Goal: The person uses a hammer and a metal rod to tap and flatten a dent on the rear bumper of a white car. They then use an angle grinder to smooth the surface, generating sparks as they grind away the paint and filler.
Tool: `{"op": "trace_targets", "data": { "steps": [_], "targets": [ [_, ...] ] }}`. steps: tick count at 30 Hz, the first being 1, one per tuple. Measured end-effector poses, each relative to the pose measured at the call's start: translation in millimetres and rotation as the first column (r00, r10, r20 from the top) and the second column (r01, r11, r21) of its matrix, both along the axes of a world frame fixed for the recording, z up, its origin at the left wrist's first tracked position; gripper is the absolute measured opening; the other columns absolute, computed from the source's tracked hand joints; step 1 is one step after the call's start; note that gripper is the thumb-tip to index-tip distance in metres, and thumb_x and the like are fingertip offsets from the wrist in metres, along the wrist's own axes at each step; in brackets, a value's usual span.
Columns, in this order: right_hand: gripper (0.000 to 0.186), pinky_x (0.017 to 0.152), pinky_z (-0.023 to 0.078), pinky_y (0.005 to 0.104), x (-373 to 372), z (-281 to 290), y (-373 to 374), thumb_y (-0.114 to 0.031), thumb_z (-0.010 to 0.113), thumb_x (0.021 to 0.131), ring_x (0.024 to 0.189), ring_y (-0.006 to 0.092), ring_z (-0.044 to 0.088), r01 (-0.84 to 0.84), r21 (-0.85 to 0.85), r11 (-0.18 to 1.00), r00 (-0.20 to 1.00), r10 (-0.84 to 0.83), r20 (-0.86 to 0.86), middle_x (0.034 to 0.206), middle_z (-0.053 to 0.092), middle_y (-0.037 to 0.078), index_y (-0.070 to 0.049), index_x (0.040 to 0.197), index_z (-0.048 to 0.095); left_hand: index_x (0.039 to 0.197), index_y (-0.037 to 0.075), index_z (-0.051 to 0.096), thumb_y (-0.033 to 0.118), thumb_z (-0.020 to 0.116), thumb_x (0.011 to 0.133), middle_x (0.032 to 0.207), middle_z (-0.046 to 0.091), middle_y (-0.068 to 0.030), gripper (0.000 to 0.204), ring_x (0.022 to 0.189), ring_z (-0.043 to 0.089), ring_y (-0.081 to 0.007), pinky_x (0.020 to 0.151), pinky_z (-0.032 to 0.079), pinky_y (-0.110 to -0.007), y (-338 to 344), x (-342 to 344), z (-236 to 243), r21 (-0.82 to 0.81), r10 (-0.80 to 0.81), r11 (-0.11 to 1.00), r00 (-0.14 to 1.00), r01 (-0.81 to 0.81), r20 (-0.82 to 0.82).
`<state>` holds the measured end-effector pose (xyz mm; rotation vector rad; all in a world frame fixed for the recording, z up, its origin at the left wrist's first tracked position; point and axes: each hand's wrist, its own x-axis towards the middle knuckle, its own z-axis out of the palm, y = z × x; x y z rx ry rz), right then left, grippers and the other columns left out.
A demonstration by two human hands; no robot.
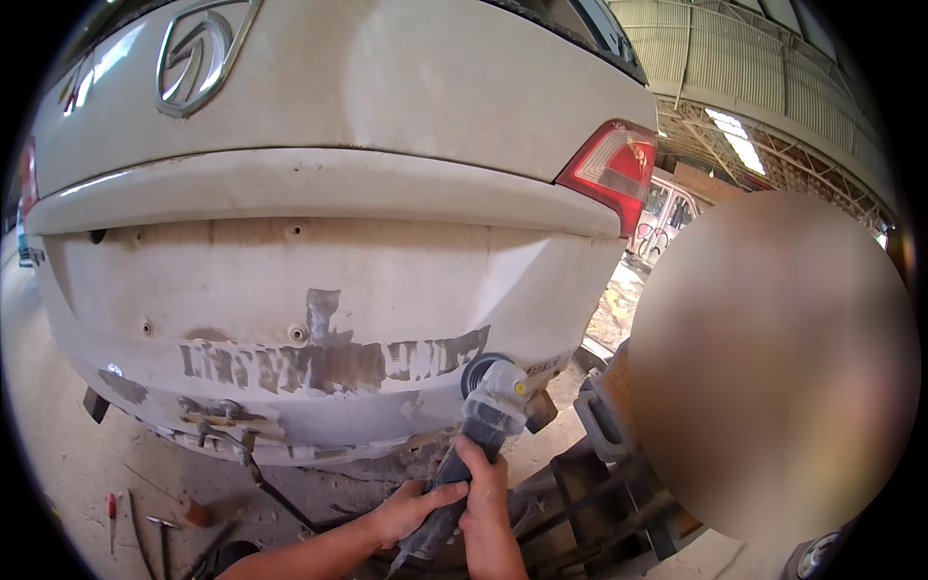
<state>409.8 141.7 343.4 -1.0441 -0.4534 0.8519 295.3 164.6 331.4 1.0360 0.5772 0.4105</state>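
Both hands are wrapped around an angle grinder [495, 404] with a grey head and a dark body. My right hand [483, 476] grips the body close behind the head, thumb along the top. Behind it, my left hand [411, 510] closes on the rear of the body. The tool's round disc [476, 373] is at the white rear bumper [387, 275] of a car, right of a band of bare grey metal patches [348, 367]; whether it touches is hard to tell. Part of the disc is hidden behind the head.
A metal bar [271, 488] slants from a clamp [227, 416] on the lower bumper. On the floor at left lie a red-handled screwdriver [112, 512] and a hammer [162, 532]. Black crates [604, 498] stand at right, beside a large blurred area. A red tail light [614, 174] is above.
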Motion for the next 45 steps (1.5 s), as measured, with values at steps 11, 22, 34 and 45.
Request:
{"op": "trace_targets", "data": {
  "steps": [11,22,34,45],
  "targets": [
    [0.026,0.059,0.046,0.0296,-8,12,-8,-0.018,0.07,0.073,0.068,0.0167,0.058,-0.112,-0.032,0.993,0.989,0.109,-0.105,0.079,0.06,0.006,0.001,0.089,0.061,0.109,-0.006,0.053,0.041,0.064,0.08,0.091,0.062,-0.0128,0.057,0.076,0.061,-0.0184,0.066,0.049,-0.029,-4,-10,-3,-0.001,0.003,1.0,1.0,-0.003,-0.022],
    [0.034,0.062,0.046,0.0298,-13,9,-10,-0.019,0.072,0.072,0.072,0.0169,0.058,-0.116,-0.056,0.992,0.991,0.111,-0.074,0.084,0.059,0.008,0.002,0.094,0.058,0.103,-0.006,0.056,0.042,0.064,0.079,0.089,0.062,-0.0128,0.054,0.075,0.061,-0.0195,0.067,0.049,-0.03,-9,-17,-7,0.009,0.009,1.0,0.999,-0.008,-0.042],
    [0.025,0.052,0.048,0.0305,-25,13,-11,-0.018,0.064,0.076,0.059,0.0181,0.059,-0.057,-0.062,0.996,0.998,0.057,-0.003,0.074,0.058,0.007,-0.001,0.092,0.056,0.106,-0.007,0.054,0.043,0.063,0.08,0.089,0.062,-0.0125,0.058,0.076,0.061,-0.0182,0.067,0.05,-0.03,-13,-25,-8,-0.031,0.008,0.999,0.999,-0.009,-0.047],
    [0.027,0.053,0.046,0.0301,-31,14,-16,-0.019,0.069,0.075,0.061,0.0176,0.057,-0.197,-0.089,0.976,0.979,0.191,-0.07,0.076,0.058,0.008,-0.002,0.091,0.057,0.107,-0.008,0.053,0.043,0.063,0.081,0.089,0.062,-0.0125,0.058,0.075,0.061,-0.0188,0.067,0.05,-0.03,-20,-38,-2,-0.067,0.009,0.998,0.998,-0.013,-0.059]
  ]
}}
